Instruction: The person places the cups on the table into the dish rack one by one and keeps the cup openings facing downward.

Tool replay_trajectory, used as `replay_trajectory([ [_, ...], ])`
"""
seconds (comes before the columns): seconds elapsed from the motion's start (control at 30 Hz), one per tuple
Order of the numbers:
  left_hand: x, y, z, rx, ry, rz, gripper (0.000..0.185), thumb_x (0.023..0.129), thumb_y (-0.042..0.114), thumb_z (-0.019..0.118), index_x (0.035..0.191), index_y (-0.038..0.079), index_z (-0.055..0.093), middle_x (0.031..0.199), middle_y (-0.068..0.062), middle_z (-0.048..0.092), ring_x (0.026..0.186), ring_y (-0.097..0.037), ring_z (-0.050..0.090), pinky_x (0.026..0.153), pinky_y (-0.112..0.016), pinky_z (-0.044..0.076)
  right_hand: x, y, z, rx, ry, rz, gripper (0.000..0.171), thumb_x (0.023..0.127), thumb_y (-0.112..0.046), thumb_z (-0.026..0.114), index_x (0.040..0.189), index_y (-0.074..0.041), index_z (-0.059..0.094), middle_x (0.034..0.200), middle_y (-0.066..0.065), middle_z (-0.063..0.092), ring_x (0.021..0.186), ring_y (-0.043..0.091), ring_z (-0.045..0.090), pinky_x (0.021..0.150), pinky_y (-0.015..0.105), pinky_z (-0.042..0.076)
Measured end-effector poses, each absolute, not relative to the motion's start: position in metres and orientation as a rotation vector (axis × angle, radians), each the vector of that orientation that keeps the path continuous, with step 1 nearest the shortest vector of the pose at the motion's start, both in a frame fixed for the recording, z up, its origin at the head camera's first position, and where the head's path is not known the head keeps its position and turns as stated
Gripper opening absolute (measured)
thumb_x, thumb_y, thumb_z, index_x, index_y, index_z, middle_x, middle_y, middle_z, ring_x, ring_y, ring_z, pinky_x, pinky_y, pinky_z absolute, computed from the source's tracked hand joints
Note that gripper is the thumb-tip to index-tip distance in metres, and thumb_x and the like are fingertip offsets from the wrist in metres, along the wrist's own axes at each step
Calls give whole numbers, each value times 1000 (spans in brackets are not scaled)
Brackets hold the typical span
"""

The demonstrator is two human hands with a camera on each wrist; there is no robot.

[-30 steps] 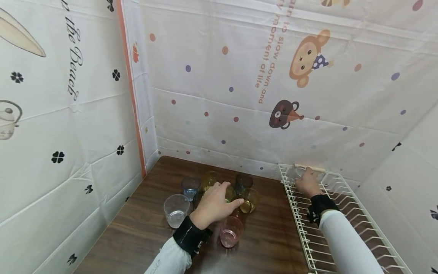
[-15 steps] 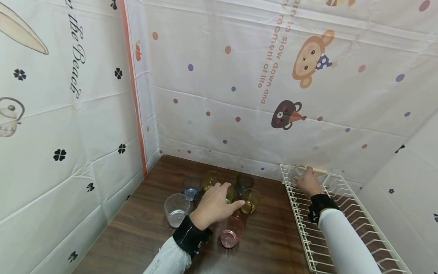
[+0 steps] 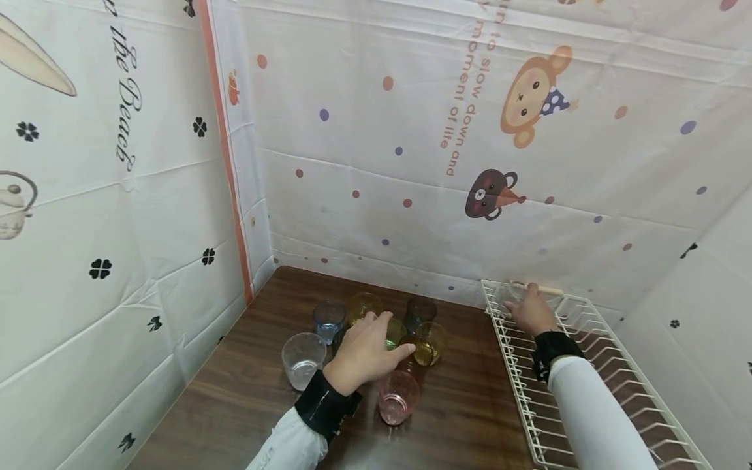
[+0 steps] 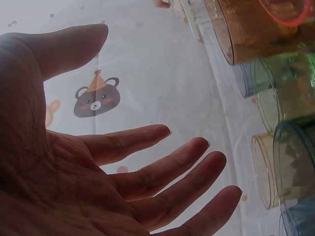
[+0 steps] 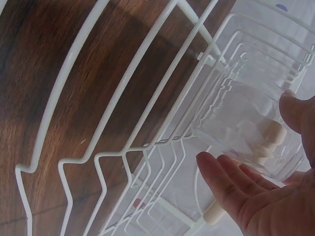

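Seven-odd tumblers clustered mid-counter [image 3: 470,405]. My left hand [image 3: 365,349] hovers over cluster, fingers [image 4: 162,169] spread and relaxed, gripping nothing; green cup [image 3: 395,331] right under fingertips, pink cup [image 3: 398,396] at 5 o'clock of hand. My right hand [image 3: 531,312] at far end of white wire rack [image 3: 587,378], 3 o'clock of cluster, fingers curled around clear cup [image 5: 246,125] seated between tines. Judging step: racking clear cup. Next move likely needs right fingers letting go, left closing on green cup.
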State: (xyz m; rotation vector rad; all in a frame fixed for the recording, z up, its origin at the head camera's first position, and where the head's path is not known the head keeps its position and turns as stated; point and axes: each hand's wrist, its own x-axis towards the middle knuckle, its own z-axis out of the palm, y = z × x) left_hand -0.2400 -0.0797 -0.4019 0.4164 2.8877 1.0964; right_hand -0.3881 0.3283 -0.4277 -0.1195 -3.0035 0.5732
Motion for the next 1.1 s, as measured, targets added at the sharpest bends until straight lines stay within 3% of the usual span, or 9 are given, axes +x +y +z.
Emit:
replay_trajectory([
  [0.4, -240, -81, -399, 393, 2892, 1062, 82, 97, 56, 73, 158, 7, 48, 161, -30, 47, 149, -51, 47, 119, -66, 43, -388, 330, -424, -99, -3026, 500, 80, 107, -29, 62, 146, 22, 16, 130, 55, 46, 111, 68, 60, 93, 70, 51],
  [0.9, -243, -98, -391, 369, 2895, 1070, 82, 99, 53, 72, 160, 5, 45, 161, -30, 48, 147, -50, 49, 118, -65, 43, -387, 328, -427, -135, -3026, 461, 83, 106, -32, 63, 150, 20, 16, 138, 53, 43, 117, 68, 58, 90, 70, 52],
  [1.1, -242, -103, -392, 360, 2908, 1054, 82, 99, 55, 71, 161, 6, 45, 159, -29, 50, 144, -49, 52, 116, -65, 46, -388, 330, -425, -137, -3048, 462, 84, 105, -32, 64, 149, 21, 16, 138, 55, 44, 120, 68, 57, 94, 72, 51],
])
